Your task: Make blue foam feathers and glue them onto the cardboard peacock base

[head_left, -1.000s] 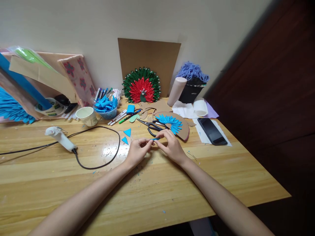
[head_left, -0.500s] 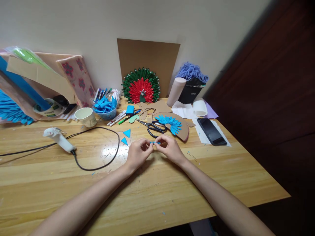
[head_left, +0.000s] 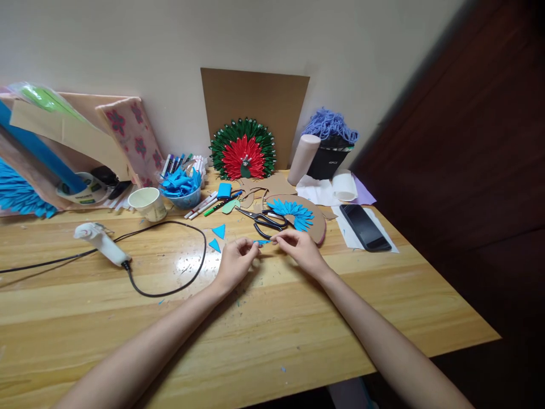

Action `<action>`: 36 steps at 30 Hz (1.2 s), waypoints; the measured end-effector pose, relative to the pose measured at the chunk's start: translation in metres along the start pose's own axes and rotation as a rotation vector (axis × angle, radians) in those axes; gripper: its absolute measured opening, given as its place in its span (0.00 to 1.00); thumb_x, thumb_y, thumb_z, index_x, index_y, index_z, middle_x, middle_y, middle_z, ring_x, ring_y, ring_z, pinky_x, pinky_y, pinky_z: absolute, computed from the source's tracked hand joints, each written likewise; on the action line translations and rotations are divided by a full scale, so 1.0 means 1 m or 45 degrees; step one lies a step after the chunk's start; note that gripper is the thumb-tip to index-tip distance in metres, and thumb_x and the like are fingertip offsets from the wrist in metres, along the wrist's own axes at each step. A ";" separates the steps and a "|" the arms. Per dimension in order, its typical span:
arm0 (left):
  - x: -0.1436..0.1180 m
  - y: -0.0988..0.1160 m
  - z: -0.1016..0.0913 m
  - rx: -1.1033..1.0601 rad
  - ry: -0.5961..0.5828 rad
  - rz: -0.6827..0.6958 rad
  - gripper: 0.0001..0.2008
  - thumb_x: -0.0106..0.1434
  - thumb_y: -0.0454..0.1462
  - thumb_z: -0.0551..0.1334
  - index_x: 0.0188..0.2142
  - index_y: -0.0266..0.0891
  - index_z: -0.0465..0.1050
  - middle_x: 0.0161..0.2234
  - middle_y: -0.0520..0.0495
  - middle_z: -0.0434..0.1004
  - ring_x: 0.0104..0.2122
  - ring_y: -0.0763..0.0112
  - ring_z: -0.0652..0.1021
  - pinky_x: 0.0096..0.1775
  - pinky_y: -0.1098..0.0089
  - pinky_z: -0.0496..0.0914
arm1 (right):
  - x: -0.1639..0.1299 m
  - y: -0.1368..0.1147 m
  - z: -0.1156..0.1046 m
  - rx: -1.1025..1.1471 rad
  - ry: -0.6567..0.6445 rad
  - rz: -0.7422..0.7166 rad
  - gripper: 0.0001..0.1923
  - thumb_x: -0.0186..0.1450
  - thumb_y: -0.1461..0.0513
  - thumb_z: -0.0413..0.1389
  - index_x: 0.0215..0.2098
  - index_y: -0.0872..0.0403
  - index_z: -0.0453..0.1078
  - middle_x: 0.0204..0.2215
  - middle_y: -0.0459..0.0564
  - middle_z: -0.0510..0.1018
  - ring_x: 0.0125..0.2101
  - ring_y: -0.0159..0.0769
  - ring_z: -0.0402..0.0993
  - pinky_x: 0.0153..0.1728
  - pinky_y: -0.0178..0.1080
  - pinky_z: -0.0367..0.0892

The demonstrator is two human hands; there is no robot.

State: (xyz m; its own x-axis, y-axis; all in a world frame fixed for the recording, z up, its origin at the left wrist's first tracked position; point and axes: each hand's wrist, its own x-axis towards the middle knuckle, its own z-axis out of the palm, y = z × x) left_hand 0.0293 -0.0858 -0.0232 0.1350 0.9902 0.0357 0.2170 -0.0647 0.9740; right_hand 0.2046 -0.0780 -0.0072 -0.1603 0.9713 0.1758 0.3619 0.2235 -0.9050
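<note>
My left hand (head_left: 234,263) and my right hand (head_left: 300,250) meet at the middle of the wooden table (head_left: 272,341), both pinching a small blue paper piece (head_left: 263,242) between the fingertips. Just beyond the hands lie black scissors (head_left: 263,219) and a brown cardboard half-disc (head_left: 317,224) with blue folded paper petals (head_left: 293,212) stuck on it. Two blue paper triangles (head_left: 217,237) lie on the table left of my left hand.
A glue gun (head_left: 100,242) with a looping black cord lies at the left. Behind are a paper cup (head_left: 148,202), a bowl of blue paper pieces (head_left: 183,186), markers (head_left: 204,204), a red-green paper peacock (head_left: 244,150), a phone (head_left: 365,226) and a yarn-topped black container (head_left: 330,152).
Both hands have shifted slightly while working the blue paper piece between the fingertips; the view has drifted a little. Nothing else on the table has moved.
</note>
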 end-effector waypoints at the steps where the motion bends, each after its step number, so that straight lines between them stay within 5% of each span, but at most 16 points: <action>1: 0.000 0.001 -0.001 -0.022 -0.002 -0.007 0.15 0.57 0.44 0.57 0.24 0.34 0.70 0.22 0.47 0.73 0.20 0.75 0.70 0.23 0.75 0.63 | 0.000 -0.002 -0.002 -0.077 0.045 -0.075 0.09 0.59 0.61 0.53 0.34 0.56 0.72 0.31 0.51 0.78 0.31 0.35 0.73 0.33 0.38 0.69; 5: -0.001 0.005 -0.003 -0.056 -0.063 -0.025 0.15 0.57 0.44 0.58 0.23 0.34 0.68 0.19 0.50 0.70 0.19 0.77 0.67 0.23 0.76 0.61 | -0.004 -0.009 -0.002 -0.360 0.038 -0.502 0.10 0.58 0.63 0.56 0.40 0.52 0.70 0.36 0.51 0.76 0.37 0.38 0.70 0.41 0.43 0.66; 8: -0.001 0.008 -0.004 -0.097 -0.132 -0.035 0.14 0.56 0.44 0.58 0.22 0.35 0.67 0.18 0.52 0.67 0.18 0.78 0.65 0.22 0.76 0.60 | -0.007 -0.011 0.003 -0.443 -0.037 -0.647 0.08 0.60 0.63 0.55 0.38 0.51 0.71 0.34 0.50 0.76 0.38 0.39 0.69 0.40 0.43 0.65; 12: -0.001 0.008 -0.003 -0.106 -0.184 -0.021 0.14 0.58 0.44 0.56 0.25 0.35 0.68 0.19 0.52 0.67 0.20 0.76 0.67 0.23 0.75 0.61 | -0.007 -0.009 0.005 -0.436 -0.018 -0.629 0.04 0.61 0.63 0.55 0.34 0.51 0.71 0.30 0.49 0.76 0.34 0.38 0.69 0.38 0.43 0.65; 17: -0.003 0.007 -0.003 -0.094 -0.138 0.046 0.15 0.59 0.43 0.56 0.42 0.36 0.68 0.31 0.46 0.74 0.27 0.72 0.73 0.26 0.74 0.65 | -0.004 -0.007 0.004 -0.270 0.072 -0.412 0.03 0.60 0.62 0.55 0.30 0.53 0.70 0.30 0.49 0.75 0.34 0.37 0.70 0.37 0.42 0.65; 24: -0.004 0.004 -0.002 0.038 -0.119 0.130 0.13 0.58 0.44 0.57 0.32 0.36 0.72 0.26 0.47 0.73 0.24 0.73 0.72 0.26 0.74 0.64 | -0.005 -0.002 0.011 -0.050 0.014 -0.187 0.06 0.60 0.60 0.53 0.31 0.55 0.68 0.31 0.49 0.74 0.32 0.34 0.71 0.32 0.36 0.68; 31: -0.005 0.006 -0.002 0.109 -0.116 0.179 0.13 0.59 0.42 0.56 0.30 0.35 0.74 0.24 0.49 0.73 0.22 0.75 0.70 0.25 0.75 0.62 | -0.008 -0.008 0.011 -0.313 0.060 -0.417 0.02 0.60 0.63 0.54 0.30 0.53 0.69 0.28 0.49 0.74 0.32 0.36 0.69 0.35 0.40 0.66; 36: -0.003 0.006 -0.002 -0.071 -0.166 0.044 0.12 0.57 0.42 0.58 0.28 0.34 0.73 0.24 0.47 0.74 0.24 0.74 0.71 0.25 0.75 0.63 | -0.009 -0.007 0.012 -0.449 0.073 -0.627 0.03 0.60 0.65 0.54 0.31 0.52 0.68 0.29 0.49 0.75 0.32 0.37 0.68 0.35 0.41 0.65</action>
State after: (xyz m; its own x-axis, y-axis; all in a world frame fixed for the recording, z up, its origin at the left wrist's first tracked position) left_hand 0.0285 -0.0894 -0.0170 0.2669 0.9627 0.0434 0.1565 -0.0878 0.9838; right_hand 0.1925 -0.0897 -0.0071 -0.3398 0.7477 0.5705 0.5420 0.6514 -0.5310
